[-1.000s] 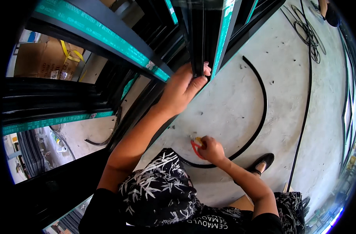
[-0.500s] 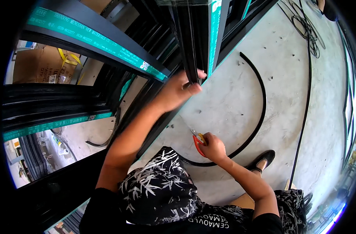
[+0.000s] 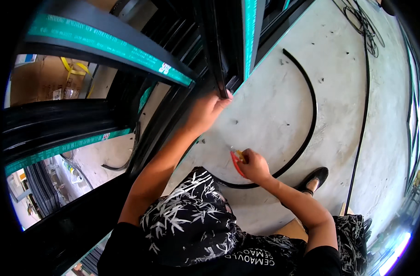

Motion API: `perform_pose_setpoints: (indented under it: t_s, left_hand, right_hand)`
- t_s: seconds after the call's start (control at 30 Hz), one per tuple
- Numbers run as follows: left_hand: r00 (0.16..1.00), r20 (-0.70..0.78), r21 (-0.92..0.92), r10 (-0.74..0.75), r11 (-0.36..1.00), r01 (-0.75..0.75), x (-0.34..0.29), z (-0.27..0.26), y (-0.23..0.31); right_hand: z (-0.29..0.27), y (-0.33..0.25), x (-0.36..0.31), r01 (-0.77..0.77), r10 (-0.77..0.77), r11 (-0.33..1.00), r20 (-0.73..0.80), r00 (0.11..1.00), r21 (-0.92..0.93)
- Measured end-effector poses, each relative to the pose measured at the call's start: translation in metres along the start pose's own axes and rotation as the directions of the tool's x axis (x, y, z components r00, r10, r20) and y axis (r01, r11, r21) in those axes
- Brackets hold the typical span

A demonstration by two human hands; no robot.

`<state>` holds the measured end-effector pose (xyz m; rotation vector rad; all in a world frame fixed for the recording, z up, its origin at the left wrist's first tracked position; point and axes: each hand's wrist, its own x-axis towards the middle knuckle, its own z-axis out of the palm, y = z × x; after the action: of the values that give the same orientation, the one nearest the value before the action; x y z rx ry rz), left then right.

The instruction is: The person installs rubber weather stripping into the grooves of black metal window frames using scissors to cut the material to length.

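With fingers closed, my left hand (image 3: pixel 207 112) pinches the lower end of a black sealing strip (image 3: pixel 219 76). The strip runs upward beside the corner of a dark window frame (image 3: pixel 253 50) with teal protective film. Lower and to the right, my right hand (image 3: pixel 255 166) is wrapped round pruning shears (image 3: pixel 236 164) with red and yellow handles. Their short blades point up and left, apart from the strip; whether they are parted is too blurred to tell.
A loose black strip (image 3: pixel 315 108) curves across the grey floor (image 3: pixel 283 138) beyond my right hand. Coiled black cord (image 3: pixel 357 20) lies at the far right. More film-covered frame bars (image 3: pixel 108 43) stand at left, with a cardboard box (image 3: pixel 35 83) behind them. My shoe (image 3: pixel 316 178) is nearby.
My left hand's fingers, spread and blurred at the frame corner before, have closed on the strip's end. My right hand keeps the shears in nearly the same place.
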<state>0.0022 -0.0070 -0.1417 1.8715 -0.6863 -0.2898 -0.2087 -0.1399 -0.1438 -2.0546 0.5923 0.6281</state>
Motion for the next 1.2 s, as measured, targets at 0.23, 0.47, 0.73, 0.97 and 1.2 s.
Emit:
perform_pose_setpoints:
  t_s: [0.23,0.47,0.73,0.97,1.2]
  left_hand:
    - [0.971,0.195,-0.112,-0.136,0.981,0.16,-0.007,0.007,0.024]
    - [0.967,-0.082,0.154,-0.242,0.955,0.252,0.022,0.027,-0.013]
    - [0.976,0.011,-0.06,-0.216,0.974,0.216,0.034,0.036,-0.021]
    - [0.909,-0.054,-0.199,-0.414,0.896,0.397,0.032,0.039,-0.03]
    - [0.796,0.034,-0.717,-0.604,0.54,0.44,0.025,0.037,-0.003]
  right_hand:
    - [0.014,0.019,-0.006,-0.387,0.366,0.614,0.185,0.912,0.688]
    - [0.006,-0.001,-0.002,-0.319,0.381,0.318,0.188,0.905,0.893]
    - [0.007,-0.021,0.012,-0.322,0.194,0.055,0.306,0.932,0.945]
    - [0.028,-0.05,0.01,-0.3,0.005,0.005,0.3,0.954,0.954]
    - [0.036,-0.057,0.013,-0.187,0.091,0.122,0.177,0.98,0.975]
